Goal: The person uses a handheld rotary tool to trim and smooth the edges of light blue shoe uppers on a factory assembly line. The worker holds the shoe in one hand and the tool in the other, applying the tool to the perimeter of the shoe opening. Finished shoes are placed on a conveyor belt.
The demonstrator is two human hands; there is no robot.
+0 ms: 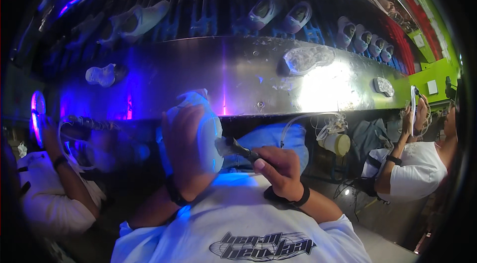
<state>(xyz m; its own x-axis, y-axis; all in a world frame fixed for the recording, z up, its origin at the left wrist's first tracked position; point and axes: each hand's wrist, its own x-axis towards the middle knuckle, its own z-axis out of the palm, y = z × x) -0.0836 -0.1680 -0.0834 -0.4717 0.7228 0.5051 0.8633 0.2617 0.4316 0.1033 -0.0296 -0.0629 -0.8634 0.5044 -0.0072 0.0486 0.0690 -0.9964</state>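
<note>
My left hand [185, 136], a little blurred, is wrapped round a pale shoe [210, 136] in front of my chest. Blue light falls on the shoe, and my fingers cover much of its left side. In my right hand [282, 169] is a brush [239, 147] with a dark handle, gripped between thumb and fingers. Its tip points left and meets the right side of the shoe, as far as I can see. Beyond my hands, a whitish shoe sole [309, 59] lies on the metal ledge [198, 71].
Behind the ledge, a dark slatted rack carries several pale shoes [298, 17]. Smaller pale pieces [101, 75] rest on the ledge. Co-workers sit at my left and right, the right one [415, 163] holding a pale curved piece. A cream container [338, 143] with tubing hangs below the ledge.
</note>
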